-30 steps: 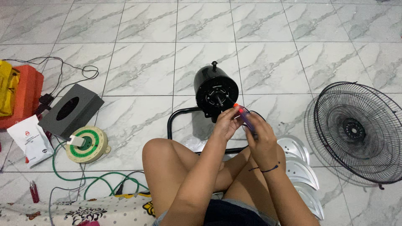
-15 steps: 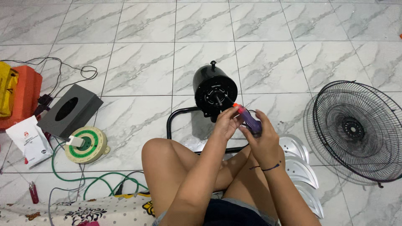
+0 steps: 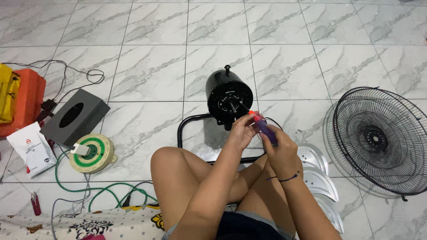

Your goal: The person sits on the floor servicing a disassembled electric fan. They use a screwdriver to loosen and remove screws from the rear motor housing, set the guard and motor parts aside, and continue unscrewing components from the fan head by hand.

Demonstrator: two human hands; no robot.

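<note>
I sit on the tiled floor facing a black fan motor housing on a black tube stand. My right hand grips a purple-handled screwdriver with an orange-red collar, its tip pointing at the motor's front face. My left hand pinches the screwdriver's shaft end close to the motor. A dark bracelet circles my right wrist.
A black wire fan guard lies at right, silver fan blades beside my right leg. At left are a grey box, a round cable reel with green cord, a white packet and an orange case.
Both hands stay at the motor's front; the screwdriver has shifted only slightly in my grip. The motor and the rest are unmoved.
</note>
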